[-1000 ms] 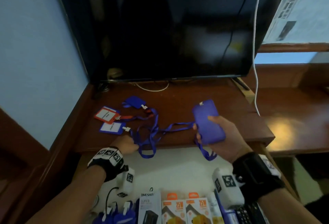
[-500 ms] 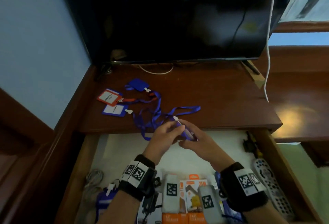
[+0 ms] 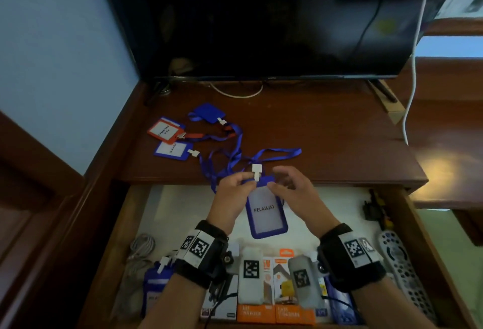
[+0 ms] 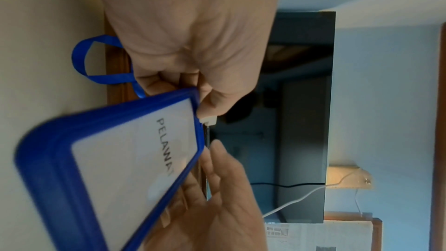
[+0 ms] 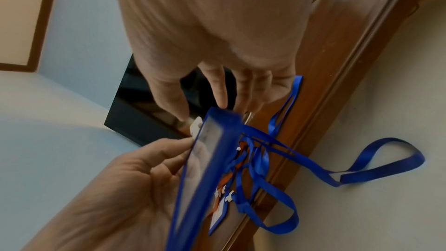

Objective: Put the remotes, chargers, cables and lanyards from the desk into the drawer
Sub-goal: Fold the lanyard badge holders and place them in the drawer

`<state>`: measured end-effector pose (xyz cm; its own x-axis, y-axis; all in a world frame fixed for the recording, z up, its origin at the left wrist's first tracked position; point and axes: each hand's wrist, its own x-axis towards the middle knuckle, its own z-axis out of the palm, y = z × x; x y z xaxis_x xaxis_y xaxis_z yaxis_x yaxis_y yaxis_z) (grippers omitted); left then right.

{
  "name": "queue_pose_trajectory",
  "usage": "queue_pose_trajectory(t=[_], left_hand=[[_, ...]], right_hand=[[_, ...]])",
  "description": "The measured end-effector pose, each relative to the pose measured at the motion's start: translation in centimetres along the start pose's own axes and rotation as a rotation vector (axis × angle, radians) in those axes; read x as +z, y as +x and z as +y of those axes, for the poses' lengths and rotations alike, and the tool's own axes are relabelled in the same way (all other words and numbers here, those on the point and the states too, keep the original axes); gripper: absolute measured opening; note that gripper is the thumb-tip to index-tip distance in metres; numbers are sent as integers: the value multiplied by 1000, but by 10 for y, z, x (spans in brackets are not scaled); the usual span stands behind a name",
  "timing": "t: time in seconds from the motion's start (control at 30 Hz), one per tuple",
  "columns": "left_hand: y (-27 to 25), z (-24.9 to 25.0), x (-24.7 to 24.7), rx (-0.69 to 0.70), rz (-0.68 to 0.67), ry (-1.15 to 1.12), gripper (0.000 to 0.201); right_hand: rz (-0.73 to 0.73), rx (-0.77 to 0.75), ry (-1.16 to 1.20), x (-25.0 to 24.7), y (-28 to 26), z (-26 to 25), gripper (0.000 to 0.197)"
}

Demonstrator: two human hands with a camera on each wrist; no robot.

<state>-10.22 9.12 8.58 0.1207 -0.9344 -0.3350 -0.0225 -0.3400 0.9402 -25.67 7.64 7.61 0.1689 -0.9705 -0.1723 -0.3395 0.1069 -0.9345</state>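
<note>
A blue badge holder (image 3: 266, 211) reading PELAWAT hangs face up over the open drawer (image 3: 183, 208). My left hand (image 3: 245, 182) pinches its top edge at the white clip (image 3: 256, 171). My right hand (image 3: 277, 179) pinches the top right corner. In the left wrist view my left hand (image 4: 200, 102) has the clip (image 4: 208, 120) at its fingertips. In the right wrist view my right hand (image 5: 202, 111) has its thumb and fingers on the badge holder's (image 5: 205, 159) top. Its blue strap (image 3: 277, 152) trails back onto the desk (image 3: 326, 145), tangled with other lanyards.
On the desk lie a red badge (image 3: 166, 130), a blue badge (image 3: 172, 149) and a blue pouch (image 3: 209, 113). The drawer holds a grey remote (image 3: 400, 271), charger boxes (image 3: 261, 307), a grey cable (image 3: 141, 250) and another blue badge (image 3: 156, 281). A TV (image 3: 261, 14) stands behind.
My right hand brought the badge holder from above the desk to over the drawer. My left hand left the straps and joined it at the clip. The badge now faces up.
</note>
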Motion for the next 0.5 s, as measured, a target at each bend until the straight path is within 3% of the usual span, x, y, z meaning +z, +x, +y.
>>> queue_pose_trajectory(t=[0.13, 0.23, 0.33, 0.4, 0.5], left_hand=[[1, -2, -1, -43, -71, 54, 13], [-3, -1, -1, -63, -198, 78, 15], [-6, -3, 0, -53, -282, 121, 18], [-7, -3, 1, -44, -277, 97, 14], [-7, -2, 2, -41, -193, 15, 4]], right_hand=[[56, -10, 115, -1, 5, 7, 35], [-38, -46, 242, -4, 1, 2, 43], [-121, -9, 318, -5, -4, 1, 31], [-103, 13, 327, -1, -9, 0, 26], [-93, 43, 334, 6, -16, 7, 34]])
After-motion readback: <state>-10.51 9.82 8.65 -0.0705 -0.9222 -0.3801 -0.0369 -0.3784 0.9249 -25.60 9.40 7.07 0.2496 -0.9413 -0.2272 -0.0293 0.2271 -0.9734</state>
